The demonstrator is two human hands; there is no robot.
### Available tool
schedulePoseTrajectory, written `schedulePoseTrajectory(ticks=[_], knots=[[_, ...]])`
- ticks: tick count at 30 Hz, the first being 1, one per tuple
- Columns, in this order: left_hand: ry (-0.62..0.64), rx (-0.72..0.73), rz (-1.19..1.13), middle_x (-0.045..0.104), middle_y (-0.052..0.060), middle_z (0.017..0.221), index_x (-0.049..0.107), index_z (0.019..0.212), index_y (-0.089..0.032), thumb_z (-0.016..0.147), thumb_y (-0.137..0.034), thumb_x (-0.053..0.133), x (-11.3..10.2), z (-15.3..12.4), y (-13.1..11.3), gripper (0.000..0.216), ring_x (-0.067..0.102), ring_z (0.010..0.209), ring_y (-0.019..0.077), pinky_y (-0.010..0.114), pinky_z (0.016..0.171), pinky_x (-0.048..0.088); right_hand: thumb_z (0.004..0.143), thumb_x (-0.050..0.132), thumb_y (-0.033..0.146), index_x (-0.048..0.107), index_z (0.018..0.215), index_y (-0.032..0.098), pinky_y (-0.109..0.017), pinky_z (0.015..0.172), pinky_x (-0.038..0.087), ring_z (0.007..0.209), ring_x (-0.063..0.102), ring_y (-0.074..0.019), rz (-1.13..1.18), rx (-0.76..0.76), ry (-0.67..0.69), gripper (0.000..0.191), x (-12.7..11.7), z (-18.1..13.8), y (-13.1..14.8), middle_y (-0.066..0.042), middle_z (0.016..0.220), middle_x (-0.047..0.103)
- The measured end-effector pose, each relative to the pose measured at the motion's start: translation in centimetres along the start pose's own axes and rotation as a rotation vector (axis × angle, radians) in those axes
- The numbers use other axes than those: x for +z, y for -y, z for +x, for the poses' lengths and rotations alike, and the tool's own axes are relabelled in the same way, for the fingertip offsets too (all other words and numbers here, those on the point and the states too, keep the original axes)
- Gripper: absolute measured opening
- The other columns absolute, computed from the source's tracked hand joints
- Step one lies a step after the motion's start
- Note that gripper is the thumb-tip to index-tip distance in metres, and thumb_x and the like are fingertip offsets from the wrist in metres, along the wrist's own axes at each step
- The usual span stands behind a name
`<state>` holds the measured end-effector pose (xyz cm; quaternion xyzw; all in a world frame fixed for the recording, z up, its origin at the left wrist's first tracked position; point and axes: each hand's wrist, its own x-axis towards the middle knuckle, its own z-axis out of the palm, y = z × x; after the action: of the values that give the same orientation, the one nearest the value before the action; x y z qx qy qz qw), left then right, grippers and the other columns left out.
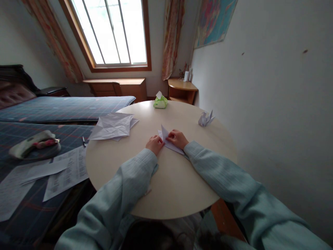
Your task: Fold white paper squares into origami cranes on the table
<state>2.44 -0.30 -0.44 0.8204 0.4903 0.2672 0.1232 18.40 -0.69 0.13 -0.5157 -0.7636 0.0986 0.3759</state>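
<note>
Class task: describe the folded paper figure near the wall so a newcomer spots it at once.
Find the round table, then look to its far right, beside the white wall. There sits a small, pale paper figure with points sticking up. Unlike the paper at the right hand, it sits untouched.

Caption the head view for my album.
Left hand and right hand at work on folded paper, round table beneath.
</note>
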Motion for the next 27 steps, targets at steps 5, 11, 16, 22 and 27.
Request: schedulePoseTrajectory(ticks=[5,11,16,22,27], knots=[[0.005,0.001,-0.014,0.055,0.002,0.077,0.055,0.065,-0.017,0.066,-0.023,0.056,-0.17,-0.02,-0.13,0.006,0.049,0.076,0.0145,0.027,0.073,0.040,0.052,0.067,0.031,0.049,0.093,0.014,-0.030,0.069,0.040,0.079,0.049,-0.0168,0.065,0.058,-0.097,0.048,0.08,0.12,-0.77,-0.008,0.087,0.052],[0.007,-0.024,0.000,0.055,0.002,0.077,0.056,0.069,-0.019,0.068,-0.021,0.054,0.15,0.11,0.20,0.004,0.050,0.076,0.0144,0.027,0.074,0.040,0.053,0.065,0.023,0.037,0.111,0.016,-0.028,0.067,0.041,0.067,0.053,-0.0136,0.211,0.114,0.004,0.065,-0.28,-0.05,-0.24,0.000,0.074,0.055],[0.007,-0.011,0.015,0.057,0.002,0.079,0.059,0.077,-0.020,0.070,-0.018,0.051,0.33,0.20,0.49,0.010,0.051,0.077,0.0139,0.027,0.077,0.040,0.053,0.064,0.026,0.048,0.100,0.016,-0.022,0.057,0.040,0.062,0.052,-0.0113,0.305,0.091,0.158,0.051,-0.43,-0.10,-0.05,0.001,0.074,0.057],[-0.077,0.058,-0.078,0.060,0.003,0.080,0.061,0.069,-0.018,0.069,-0.029,0.054,-0.01,-0.03,0.07,0.012,0.052,0.079,0.0142,0.027,0.079,0.039,0.054,0.063,0.032,0.055,0.079,0.013,-0.020,0.055,0.038,0.061,0.049,-0.0107,0.244,0.066,0.179,0.032,-0.30,-0.05,-0.24,0.002,0.067,0.056],[-0.042,0.006,-0.341,0.061,0.001,0.075,0.062,0.074,-0.017,0.070,-0.031,0.052,-0.12,-0.21,-0.29,0.017,0.054,0.064,0.0092,0.019,0.056,0.042,0.051,0.066,0.030,0.051,0.088,0.013,-0.021,0.056,0.039,0.063,0.051,-0.0107,0.392,0.065,0.269,0.043,-0.04,-0.03,-0.30,0.001,0.073,0.058]])
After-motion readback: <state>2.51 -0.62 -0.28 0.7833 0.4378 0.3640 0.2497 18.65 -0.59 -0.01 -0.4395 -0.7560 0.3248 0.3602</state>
